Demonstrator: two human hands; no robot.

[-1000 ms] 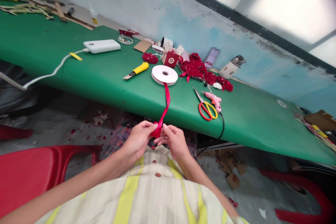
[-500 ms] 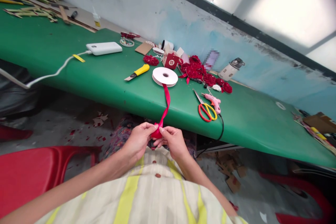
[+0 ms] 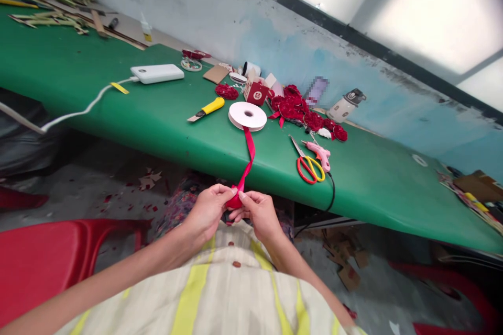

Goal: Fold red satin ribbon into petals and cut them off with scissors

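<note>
A red ribbon [image 3: 249, 153] runs twisted from a white spool [image 3: 247, 116] on the green table down to my two hands, just off the front edge. There it gathers into a small red bundle [image 3: 234, 201]. My left hand [image 3: 210, 207] pinches the bundle from the left between thumb and fingers. From the other side, my right hand [image 3: 257, 210] grips it too, thumb on top near where the ribbon comes in. The underside of the bundle is hidden by my fingers. Red-and-yellow-handled scissors [image 3: 307, 163] and a pink glue gun [image 3: 319, 154] lie right of the spool.
A yellow utility knife [image 3: 207, 108] lies left of the spool. Behind stand a red box [image 3: 256, 89], red fabric flowers [image 3: 293, 103] and a bottle [image 3: 346, 105]. A white power bank [image 3: 157, 73] with its cable lies left. A red chair [image 3: 43, 267] is beside me.
Both hands hold the ribbon bundle in nearly the same position. The view has shifted very slightly; nothing on the table has visibly moved.
</note>
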